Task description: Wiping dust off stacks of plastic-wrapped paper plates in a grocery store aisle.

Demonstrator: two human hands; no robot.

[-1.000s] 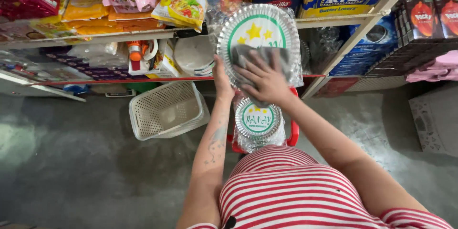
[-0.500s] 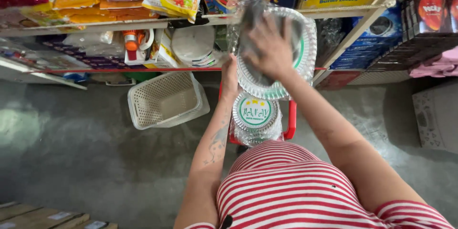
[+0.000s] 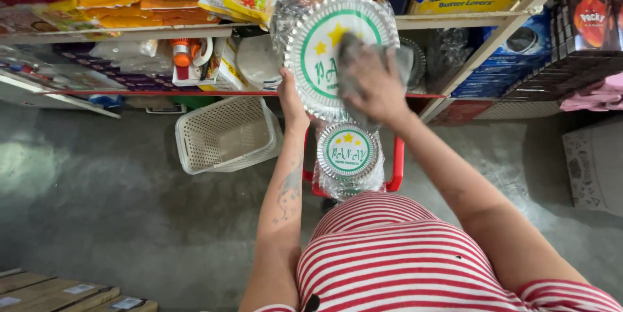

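Observation:
My left hand (image 3: 292, 96) grips the left edge of a large plastic-wrapped stack of round paper plates (image 3: 324, 46), white with a green ring and yellow stars, held up in front of the shelves. My right hand (image 3: 373, 85) presses a grey cloth (image 3: 354, 46) flat against the face of that stack. Below it, a smaller wrapped stack of similar plates (image 3: 348, 153) rests on a red stool (image 3: 397, 166) close to my striped shirt.
A beige perforated plastic basket (image 3: 224, 133) sits on the concrete floor to the left. Metal shelves (image 3: 454, 23) behind hold snack bags, blue boxes, bottles and white plates. Cardboard boxes lie at the bottom left (image 3: 65, 292) and right (image 3: 594, 162).
The big plate stack has been lifted higher and turned more toward me. My right hand with the cloth has slid across its face. The view has shifted slightly.

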